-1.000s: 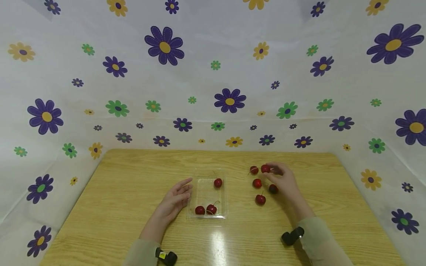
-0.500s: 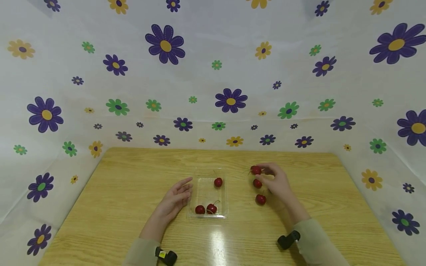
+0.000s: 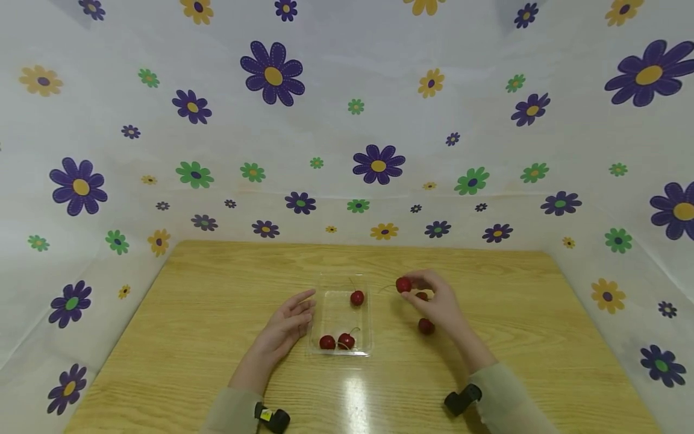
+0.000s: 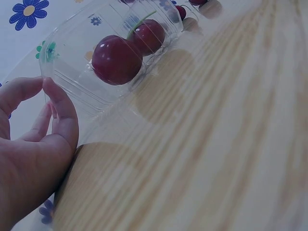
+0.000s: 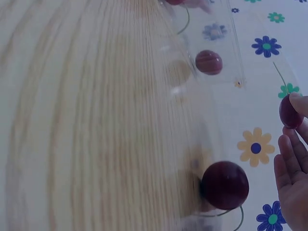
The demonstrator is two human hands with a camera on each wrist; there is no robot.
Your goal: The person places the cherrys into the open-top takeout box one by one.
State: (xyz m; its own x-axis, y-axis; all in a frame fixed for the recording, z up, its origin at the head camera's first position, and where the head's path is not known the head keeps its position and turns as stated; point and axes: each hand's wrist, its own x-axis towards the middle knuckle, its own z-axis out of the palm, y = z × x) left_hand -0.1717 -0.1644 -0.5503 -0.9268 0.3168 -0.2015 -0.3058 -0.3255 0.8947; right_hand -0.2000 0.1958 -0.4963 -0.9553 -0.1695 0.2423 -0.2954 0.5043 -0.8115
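My right hand (image 3: 439,304) pinches a dark red cherry (image 3: 403,285) between thumb and fingertips, raised over the table right of the container. Its thin stem points left; in the right wrist view this held cherry (image 5: 289,112) is off the table. Under and behind the hand, a cherry (image 3: 426,327) and a partly covered cherry (image 3: 422,296) lie on the table. My left hand (image 3: 285,325) rests beside the clear plastic container (image 3: 341,354), relaxed fingers touching its left wall. Inside it lie a cherry (image 3: 356,298) at the back and two cherries, one (image 3: 327,342) front left and one (image 3: 346,341) beside it.
A wooden table (image 3: 217,289) carries everything. White cloth (image 3: 320,132) printed with flowers rises behind it and on both sides. Each wrist wears a small black camera, such as the right camera (image 3: 462,400). My right hand may hide further cherries.
My right hand has moved left towards the container, and the cherry in its fingers is now apart from the others. The left hand and the container have stayed in place.
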